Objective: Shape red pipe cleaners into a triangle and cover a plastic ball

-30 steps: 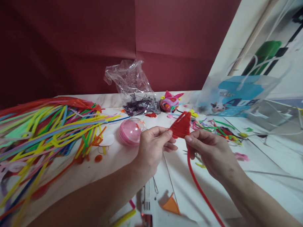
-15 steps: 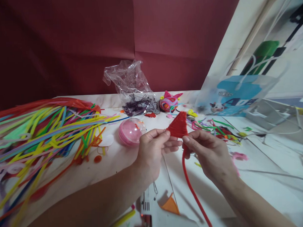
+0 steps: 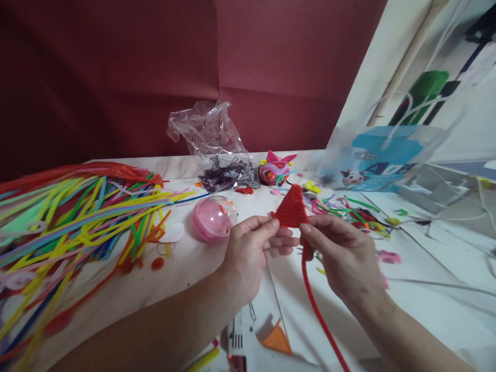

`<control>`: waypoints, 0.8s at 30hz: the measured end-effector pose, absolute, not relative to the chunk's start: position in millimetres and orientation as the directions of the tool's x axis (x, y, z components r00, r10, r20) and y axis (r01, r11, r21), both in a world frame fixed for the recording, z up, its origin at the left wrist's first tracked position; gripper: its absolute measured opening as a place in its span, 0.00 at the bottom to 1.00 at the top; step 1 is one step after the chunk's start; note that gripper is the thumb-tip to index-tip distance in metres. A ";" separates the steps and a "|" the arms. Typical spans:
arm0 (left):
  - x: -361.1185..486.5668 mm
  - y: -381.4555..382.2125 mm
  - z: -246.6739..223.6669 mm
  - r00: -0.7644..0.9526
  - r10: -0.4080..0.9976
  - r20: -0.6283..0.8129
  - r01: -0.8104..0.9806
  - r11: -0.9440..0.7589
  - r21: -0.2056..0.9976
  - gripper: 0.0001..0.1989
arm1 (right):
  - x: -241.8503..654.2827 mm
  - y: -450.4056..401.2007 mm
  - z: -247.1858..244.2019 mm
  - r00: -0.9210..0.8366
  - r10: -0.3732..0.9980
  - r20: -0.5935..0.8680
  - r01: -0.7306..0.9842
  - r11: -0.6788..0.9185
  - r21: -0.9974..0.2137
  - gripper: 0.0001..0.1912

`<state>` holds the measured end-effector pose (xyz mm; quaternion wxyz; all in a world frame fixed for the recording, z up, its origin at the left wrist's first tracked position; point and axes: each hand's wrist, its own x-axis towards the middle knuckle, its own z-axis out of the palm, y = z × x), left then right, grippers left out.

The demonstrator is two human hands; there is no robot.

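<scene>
Between my two hands, above the table, is a red triangular piece (image 3: 291, 209) built of rows of fuzzy pipe cleaner. My left hand (image 3: 250, 251) pinches its lower left corner between thumb and forefinger, the other fingers stretched out beneath. At the lower right corner my right hand (image 3: 342, 248) grips the piece with thumb and fingers. A long red pipe cleaner tail (image 3: 317, 308) hangs from under my right hand, curving down to the right. How the tail joins the triangle is hidden by my fingers.
Many coloured pipe cleaners (image 3: 82, 224) spread over the left. Behind my hands are a pink clear-topped ball (image 3: 214, 218), a plastic bag (image 3: 211, 133) and a pink horned figure (image 3: 275, 170). An orange triangular piece (image 3: 278, 338) lies in front; a blue-white bag (image 3: 385, 157) stands right.
The red triangle has tilted slightly in my fingers, and its tail has swung a little to the right. Both hands keep their hold. The view has shifted slightly.
</scene>
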<state>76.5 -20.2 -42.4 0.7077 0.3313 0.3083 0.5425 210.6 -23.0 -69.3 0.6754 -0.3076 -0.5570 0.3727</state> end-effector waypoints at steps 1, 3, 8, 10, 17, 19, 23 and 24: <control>76.1 -19.9 -42.7 0.221 0.972 -0.075 -0.565 0.190 0.803 0.03 | 210.0 -23.5 -69.3 0.107 0.837 0.537 -0.165 0.548 -0.820 0.04; 75.5 -19.3 -42.9 0.224 0.972 -0.068 -0.566 0.187 0.803 0.03 | 208.7 -24.9 -69.1 0.106 0.824 0.557 -0.172 0.566 -0.806 0.02; 75.0 -16.9 -42.3 0.247 0.967 -0.059 -0.562 0.193 0.804 0.04 | 205.9 -28.5 -67.5 0.115 0.797 0.593 -0.133 0.604 -0.786 0.02; 75.3 -15.9 -42.0 0.256 0.965 -0.053 -0.550 0.190 0.813 0.03 | 205.5 -29.2 -67.0 0.125 0.784 0.608 -0.103 0.619 -0.778 0.02; 73.5 -16.5 -41.7 0.271 0.962 -0.043 -0.501 0.179 0.847 0.04 | 207.7 -30.4 -66.4 0.134 0.756 0.640 -0.025 0.648 -0.761 0.02; 73.1 -17.0 -41.9 0.258 0.966 -0.024 -0.469 0.147 0.871 0.05 | 208.4 -30.8 -66.0 0.130 0.762 0.635 -0.027 0.642 -0.766 0.01; 74.1 -17.3 -42.1 0.196 0.980 0.021 -0.403 0.061 0.913 0.07 | 209.0 -30.7 -65.4 0.121 0.774 0.622 -0.100 0.633 -0.768 0.00; 74.6 -17.2 -42.2 0.189 0.982 0.031 -0.396 0.047 0.917 0.07 | 208.9 -30.6 -65.2 0.122 0.774 0.621 -0.108 0.633 -0.767 0.01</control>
